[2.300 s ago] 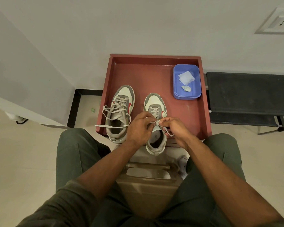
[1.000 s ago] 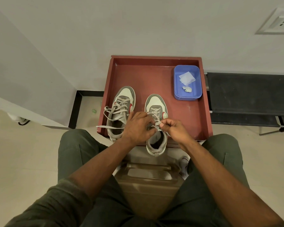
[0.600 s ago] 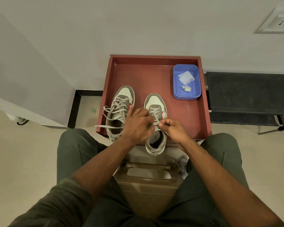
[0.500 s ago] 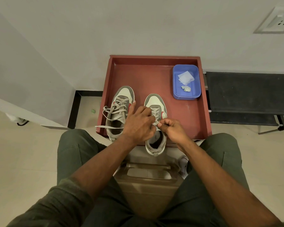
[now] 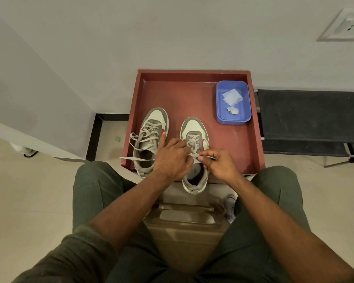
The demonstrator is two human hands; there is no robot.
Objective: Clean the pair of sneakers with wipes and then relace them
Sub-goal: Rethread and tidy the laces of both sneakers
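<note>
Two grey-and-white sneakers with red side marks stand toes away from me in a red tray (image 5: 192, 94). The left sneaker (image 5: 151, 131) has loose laces trailing over the tray's left edge. The right sneaker (image 5: 194, 129) has its heel hanging over the tray's near edge. My left hand (image 5: 172, 158) rests over its left side with fingers curled at the lace (image 5: 193, 148), index finger pointing out. My right hand (image 5: 217, 162) pinches the lace end just above the shoe's opening.
A blue tub (image 5: 233, 103) at the tray's back right holds a flat wipe (image 5: 232, 98) and a crumpled one (image 5: 232, 110). A dark bench (image 5: 311, 117) stands to the right. A tan bin (image 5: 184, 227) sits between my knees. Wall behind.
Both hands stayed at the right sneaker's lace. My left hand shifted slightly and its index finger now sticks out toward the left sneaker. The right hand keeps its pinch.
</note>
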